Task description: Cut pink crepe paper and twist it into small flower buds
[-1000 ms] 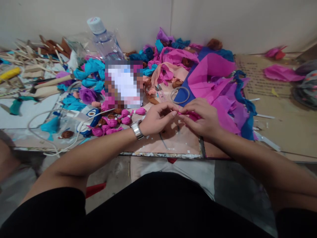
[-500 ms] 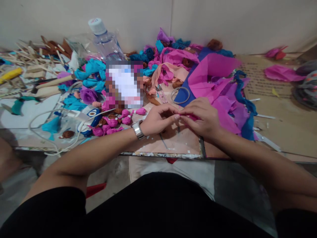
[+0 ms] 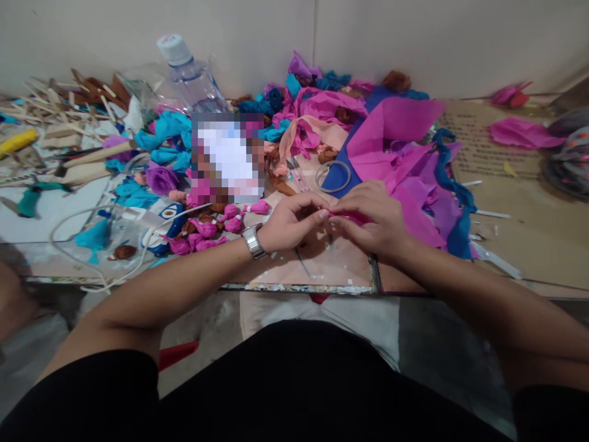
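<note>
My left hand [image 3: 297, 222] and my right hand [image 3: 372, 215] meet over the table near its front edge. Between their fingertips is a small piece of pink crepe paper [image 3: 353, 216], mostly covered by the right hand. Thumb and fingers of each hand are pinched on it. Just beyond the hands lie a grey wire ring [image 3: 333, 177] and small pink thread snips [image 3: 299, 175]. To the left of my left wrist is a cluster of small wrapped pink paper buds [image 3: 205, 228]. Large pink paper sheets [image 3: 391, 144] spread beyond my right hand.
A water bottle [image 3: 196, 83] stands behind a blurred phone-like object [image 3: 227, 159]. Wooden sticks [image 3: 50, 101] and a white cable [image 3: 59, 221] lie on the left. Flat cardboard [image 3: 529, 215] covers the right side. Blue crepe strips [image 3: 453, 196] edge the paper heap.
The hands stay together at nearly the same spot, with only slight finger movement. The whole view has shifted a little.
</note>
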Demonstrator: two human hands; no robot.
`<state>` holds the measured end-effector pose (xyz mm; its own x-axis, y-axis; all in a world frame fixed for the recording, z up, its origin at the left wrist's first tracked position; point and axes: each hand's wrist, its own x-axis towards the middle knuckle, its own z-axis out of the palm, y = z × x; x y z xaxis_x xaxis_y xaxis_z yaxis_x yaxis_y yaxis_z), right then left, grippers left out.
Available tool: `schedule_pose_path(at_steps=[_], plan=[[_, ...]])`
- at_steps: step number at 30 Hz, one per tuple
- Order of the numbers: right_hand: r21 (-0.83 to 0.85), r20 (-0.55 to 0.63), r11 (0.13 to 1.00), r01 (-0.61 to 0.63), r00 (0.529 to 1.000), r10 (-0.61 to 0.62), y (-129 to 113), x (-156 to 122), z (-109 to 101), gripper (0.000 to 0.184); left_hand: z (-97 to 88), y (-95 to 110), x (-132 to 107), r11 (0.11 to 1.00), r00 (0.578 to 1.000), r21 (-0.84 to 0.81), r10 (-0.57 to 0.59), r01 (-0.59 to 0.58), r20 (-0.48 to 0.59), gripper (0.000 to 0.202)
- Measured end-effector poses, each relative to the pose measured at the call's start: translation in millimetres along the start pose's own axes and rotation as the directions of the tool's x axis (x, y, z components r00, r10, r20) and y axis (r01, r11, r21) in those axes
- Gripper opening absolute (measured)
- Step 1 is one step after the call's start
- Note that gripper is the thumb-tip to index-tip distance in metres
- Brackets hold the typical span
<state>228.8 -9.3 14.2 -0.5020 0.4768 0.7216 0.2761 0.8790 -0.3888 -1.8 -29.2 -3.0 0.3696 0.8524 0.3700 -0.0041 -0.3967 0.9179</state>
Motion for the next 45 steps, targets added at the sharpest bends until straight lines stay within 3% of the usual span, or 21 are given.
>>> schedule_pose_path(at_steps=[4, 10, 17, 23, 28, 33, 45], plan=[[0.036, -0.025, 0.999, -0.022, 0.999, 0.022, 2, -1, 1, 0.006, -2.0, 1, 2, 0.996, 0.998, 0.057, 0.065, -0.065, 0.013, 0.027], [0.068, -0.039, 0.997, -0.048, 0.998, 0.051, 7, -3, 3, 0.009, -4.7, 2, 5, 0.922, 0.968, 0.296, 0.249, -0.249, 0.038, 0.020], [0.063, -0.053, 0.997, -0.041, 0.998, 0.045, 8, -3, 3, 0.017, -4.5, -3, 0, 0.855, 0.948, 0.421, 0.316, -0.304, 0.043, 0.017], [0.028, -0.044, 0.997, -0.075, 0.996, 0.076, 6, -3, 2, 0.018, -3.1, 3, -2, 0.874, 0.950, 0.376, 0.302, -0.309, 0.078, 0.019], [0.009, -0.011, 0.995, -0.099, 0.995, 0.099, 5, -1, 3, 0.021, -1.9, 5, 0, 0.926, 0.980, 0.318, 0.193, -0.201, 0.058, 0.027], [0.033, -0.012, 0.996, -0.077, 0.997, 0.077, 2, 1, 2, 0.012, -0.1, 8, 1, 0.954, 0.992, 0.272, 0.126, -0.124, 0.011, 0.035], [-0.012, 0.020, 0.996, -0.093, 0.995, 0.093, 3, -2, 1, 0.012, -0.6, 7, 0, 0.937, 0.983, 0.305, 0.183, -0.171, -0.013, 0.030]])
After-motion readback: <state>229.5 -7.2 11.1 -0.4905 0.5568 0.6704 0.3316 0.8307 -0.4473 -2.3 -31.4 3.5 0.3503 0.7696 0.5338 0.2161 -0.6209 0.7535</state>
